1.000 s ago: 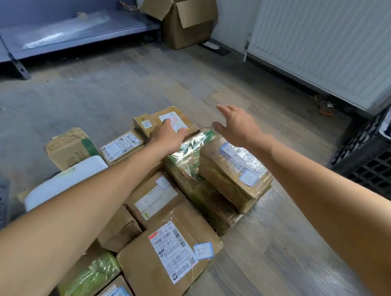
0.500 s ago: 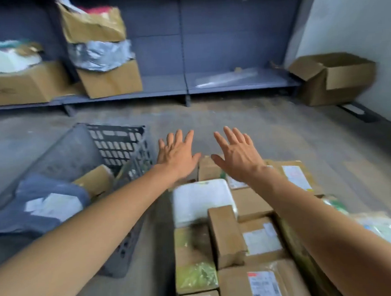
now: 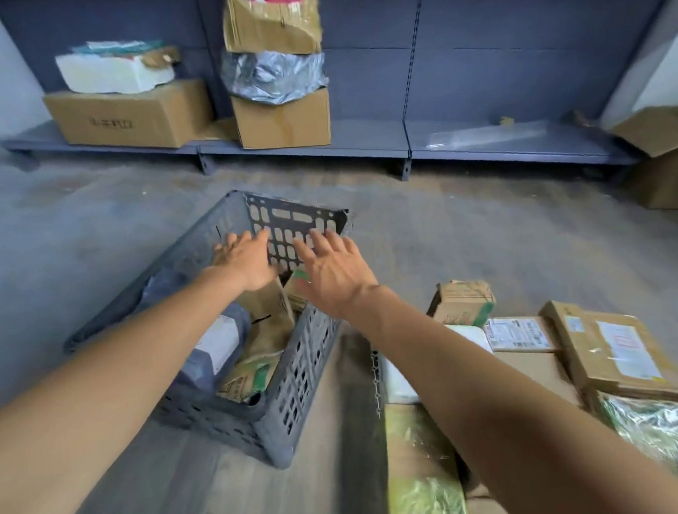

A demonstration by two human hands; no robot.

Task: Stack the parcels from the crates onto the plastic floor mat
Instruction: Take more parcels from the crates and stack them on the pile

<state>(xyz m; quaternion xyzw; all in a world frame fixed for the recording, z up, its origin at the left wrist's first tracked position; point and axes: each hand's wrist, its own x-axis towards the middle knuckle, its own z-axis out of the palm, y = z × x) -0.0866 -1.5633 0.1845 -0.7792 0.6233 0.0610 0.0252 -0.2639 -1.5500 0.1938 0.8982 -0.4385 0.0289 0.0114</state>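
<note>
Across the top of the frame runs the grey shelving (image 3: 521,142), with cartons (image 3: 130,114) parked on it, out of your way. Centre-left sits the slotted crate (image 3: 297,382), close beside the laid-out parcels (image 3: 613,351) at lower right, probably to keep each carry short. The floor mat under them is hard to make out. Your right forearm covers part of the pile, and the frame's lower edge cuts it off. Inside the crate, a brown paper parcel (image 3: 268,324) leans against a grey bagged one (image 3: 211,344). Your left hand (image 3: 246,262) and right hand (image 3: 336,275) hover over the crate's far end, fingers spread and holding nothing, seemingly set to take the brown parcel from both sides. Whether either touches it is unclear.
</note>
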